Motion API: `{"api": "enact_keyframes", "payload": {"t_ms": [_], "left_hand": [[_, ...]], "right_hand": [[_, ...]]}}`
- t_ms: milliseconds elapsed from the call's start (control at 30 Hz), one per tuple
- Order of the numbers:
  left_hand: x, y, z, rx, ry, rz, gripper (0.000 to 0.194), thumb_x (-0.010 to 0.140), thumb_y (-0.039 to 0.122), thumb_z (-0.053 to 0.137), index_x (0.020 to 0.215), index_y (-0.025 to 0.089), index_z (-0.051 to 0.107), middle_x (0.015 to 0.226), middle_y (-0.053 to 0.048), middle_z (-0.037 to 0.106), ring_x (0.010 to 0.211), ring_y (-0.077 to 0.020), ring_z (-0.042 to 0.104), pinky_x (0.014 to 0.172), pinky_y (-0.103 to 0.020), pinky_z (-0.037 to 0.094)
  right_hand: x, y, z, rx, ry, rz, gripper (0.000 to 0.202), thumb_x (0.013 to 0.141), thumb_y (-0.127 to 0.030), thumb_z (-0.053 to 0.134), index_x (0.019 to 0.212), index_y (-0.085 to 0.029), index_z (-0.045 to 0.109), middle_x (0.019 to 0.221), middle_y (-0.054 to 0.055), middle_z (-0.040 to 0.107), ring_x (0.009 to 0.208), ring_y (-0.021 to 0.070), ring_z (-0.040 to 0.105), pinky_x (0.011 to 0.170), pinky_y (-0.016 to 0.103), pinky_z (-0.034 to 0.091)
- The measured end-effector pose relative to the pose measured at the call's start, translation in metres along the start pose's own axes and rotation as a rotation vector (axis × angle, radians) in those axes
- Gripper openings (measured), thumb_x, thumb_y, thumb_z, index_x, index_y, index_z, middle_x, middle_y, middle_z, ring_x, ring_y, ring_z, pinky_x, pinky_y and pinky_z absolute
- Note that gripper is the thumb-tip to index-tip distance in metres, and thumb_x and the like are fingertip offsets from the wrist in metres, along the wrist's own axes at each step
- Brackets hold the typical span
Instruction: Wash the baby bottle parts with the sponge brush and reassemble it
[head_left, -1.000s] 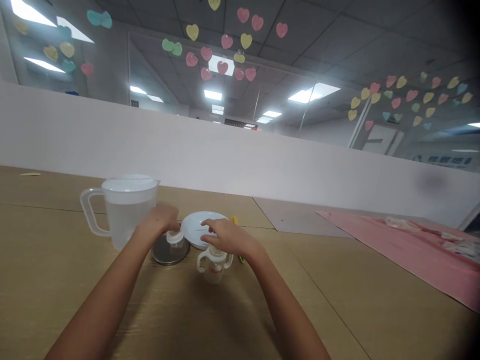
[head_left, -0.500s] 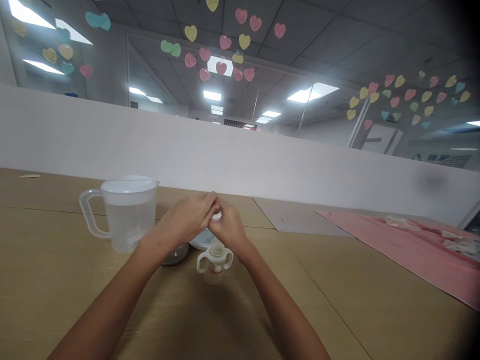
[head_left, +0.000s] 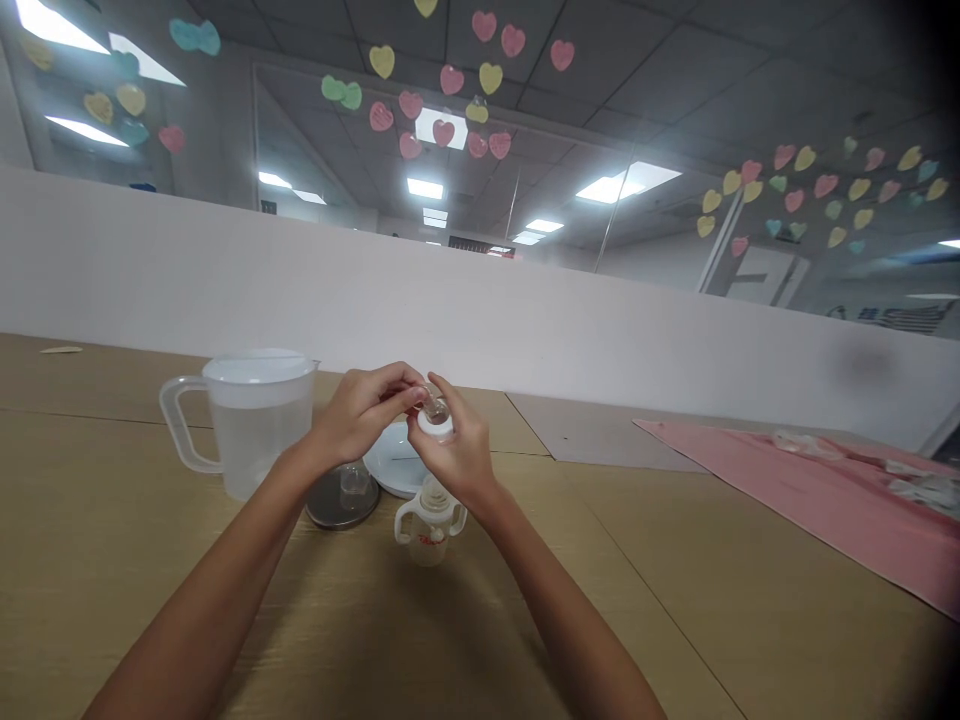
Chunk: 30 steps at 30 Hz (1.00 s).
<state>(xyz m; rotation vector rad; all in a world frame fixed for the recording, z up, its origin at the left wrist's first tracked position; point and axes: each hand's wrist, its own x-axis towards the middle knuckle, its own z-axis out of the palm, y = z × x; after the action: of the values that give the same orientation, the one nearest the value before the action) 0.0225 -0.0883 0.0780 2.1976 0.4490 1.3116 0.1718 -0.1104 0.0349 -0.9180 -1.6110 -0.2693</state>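
Observation:
My right hand (head_left: 461, 445) is closed round a white ring-shaped collar (head_left: 436, 421) with a clear nipple (head_left: 433, 403) in it. The fingertips of my left hand (head_left: 367, 405) pinch that clear nipple. Below my hands, a small clear bottle (head_left: 429, 530) with two white handles and red print stands upright, its threaded neck uncovered. Just left of it lies a dark round disc (head_left: 330, 507) with a small clear cap (head_left: 355, 478) on it. A pale round dish (head_left: 390, 460) sits behind the bottle, partly hidden by my hands.
A large translucent lidded pitcher (head_left: 262, 425) stands to the left, its handle facing left. A pink cloth (head_left: 750, 480) with crumpled plastic (head_left: 806, 445) lies at the right. A low white wall (head_left: 450, 310) borders the back of the wooden table (head_left: 637, 620).
My hands have parted slightly and tilted, uncovering the collar and clear nipple between them. More of the dish, the dark disc and the clear cap now shows.

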Motion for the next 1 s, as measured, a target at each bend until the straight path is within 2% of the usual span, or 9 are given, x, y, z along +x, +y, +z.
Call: {"api": "enact_keyframes", "payload": {"t_ms": [100,167,267,367,467,600,767,900,1000], "left_hand": [[0.001,-0.004,0.0,-0.188,-0.008,-0.011,0.023,0.085,0.036,0.055,0.086,0.014,0.06,0.08,-0.004,0.066,0.076,-0.0153,0.06,0.07,-0.026,0.048],[0.001,-0.003,0.0,-0.198,-0.009,-0.01,0.022,0.085,0.036,0.055,0.086,0.014,0.06,0.08,-0.004,0.066,0.076,-0.0151,0.061,0.07,-0.026,0.048],[-0.001,0.005,0.0,0.007,-0.025,-0.008,0.022,0.086,0.036,0.052,0.088,0.016,0.061,0.082,-0.003,0.066,0.077,-0.0153,0.061,0.07,-0.026,0.047],[-0.003,0.015,0.0,0.228,-0.08,-0.012,0.023,0.088,0.036,0.048,0.094,0.019,0.061,0.089,-0.002,0.067,0.079,-0.0157,0.061,0.071,-0.026,0.047],[-0.003,0.02,0.001,0.195,-0.132,-0.014,0.025,0.088,0.036,0.048,0.101,0.02,0.06,0.1,-0.004,0.066,0.091,-0.0171,0.062,0.079,-0.029,0.049],[-0.001,0.015,0.003,0.236,-0.116,-0.016,0.031,0.079,0.037,0.059,0.105,0.021,0.061,0.109,-0.004,0.065,0.101,-0.0195,0.059,0.09,-0.034,0.047],[0.0,0.014,0.009,0.372,-0.081,0.011,0.022,0.076,0.036,0.064,0.09,0.019,0.063,0.095,-0.002,0.067,0.091,-0.0185,0.061,0.081,-0.03,0.047],[-0.001,0.015,0.019,0.463,-0.038,0.074,0.013,0.078,0.03,0.062,0.084,0.019,0.06,0.089,-0.001,0.067,0.084,-0.017,0.061,0.072,-0.027,0.046],[-0.001,0.011,0.027,0.532,-0.022,0.11,0.008,0.079,0.025,0.061,0.084,0.019,0.058,0.088,-0.001,0.066,0.083,-0.0175,0.061,0.072,-0.028,0.045]], "right_hand": [[-0.001,-0.001,0.0,-0.01,0.028,-0.033,0.048,0.077,-0.028,0.058,0.124,-0.017,0.051,0.104,0.008,0.067,0.089,0.0175,0.065,0.081,0.03,0.053],[-0.001,-0.001,0.0,-0.013,0.04,-0.048,0.048,0.078,-0.028,0.058,0.124,-0.017,0.051,0.104,0.008,0.067,0.089,0.0173,0.065,0.081,0.029,0.053],[0.0,0.001,0.001,-0.002,0.022,-0.031,0.046,0.079,-0.028,0.057,0.123,-0.017,0.051,0.108,0.008,0.066,0.093,0.0176,0.064,0.083,0.029,0.051],[0.002,0.003,-0.001,-0.011,-0.071,0.019,0.041,0.079,-0.027,0.054,0.119,-0.018,0.053,0.115,0.008,0.063,0.1,0.0184,0.061,0.087,0.03,0.049],[0.004,0.003,-0.007,-0.093,-0.144,0.078,0.049,0.076,-0.027,0.054,0.124,-0.019,0.049,0.118,0.008,0.061,0.102,0.0199,0.06,0.087,0.031,0.048],[0.007,0.001,-0.014,-0.229,-0.222,0.16,0.065,0.074,-0.028,0.054,0.136,-0.022,0.036,0.111,0.006,0.064,0.09,0.0211,0.063,0.075,0.031,0.049],[0.006,0.001,-0.015,-0.39,-0.271,0.168,0.068,0.072,-0.027,0.052,0.137,-0.021,0.035,0.103,0.006,0.066,0.083,0.0215,0.063,0.068,0.028,0.045],[0.006,0.005,-0.018,-0.501,-0.264,0.165,0.061,0.074,-0.029,0.05,0.133,-0.018,0.041,0.104,0.009,0.066,0.083,0.0218,0.062,0.066,0.027,0.043],[0.008,0.006,-0.021,-0.574,-0.324,0.186,0.051,0.075,-0.027,0.05,0.125,-0.018,0.049,0.105,0.009,0.065,0.082,0.0221,0.062,0.064,0.027,0.041]]}}
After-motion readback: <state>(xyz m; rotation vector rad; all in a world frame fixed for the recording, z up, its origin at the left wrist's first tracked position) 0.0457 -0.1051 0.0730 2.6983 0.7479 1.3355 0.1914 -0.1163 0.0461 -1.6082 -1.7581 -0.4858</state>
